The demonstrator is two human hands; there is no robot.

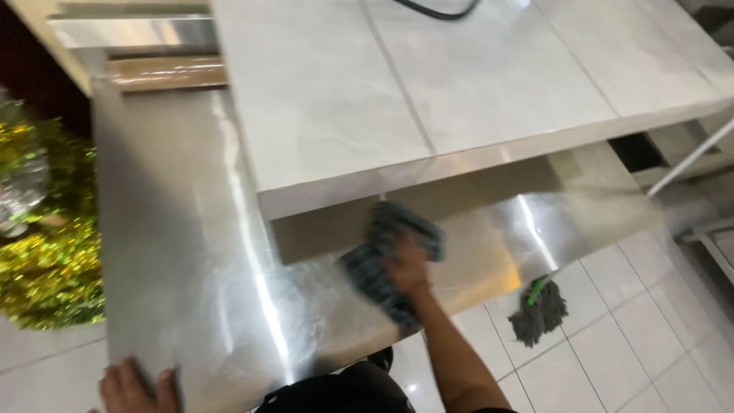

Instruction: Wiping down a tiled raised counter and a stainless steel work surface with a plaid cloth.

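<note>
1. At the far left of the frame, green and gold tinsel (47,260) hangs beside the work area, blurred.
2. At the lower left edge, the left hand (134,388) rests on the near corner of the steel table (183,252), fingers spread flat and gripping nothing.
3. The steel table surface runs from the left of the frame to the right, under a raised pale marble-look top (397,84) that fills the upper middle.
4. Its left half shows dull, streaky smears around a bright glare line. Judging from these, the wiping is only partway through, though blur and reflection make it hard to tell which areas are already wiped.
5. In the lower centre, the right hand (407,268) presses down on a blue-grey cleaning cloth (386,256), fingers curled over it, palm down. The cloth lies bunched on the steel, just below the overhang of the marble-look top.
6. To the right of the cloth, the steel looks brighter, with a warm reflection.
7. At the lower right, a grey mop head (539,312) with a green collar lies on the white tiled floor (634,329), well apart from either hand.
</note>
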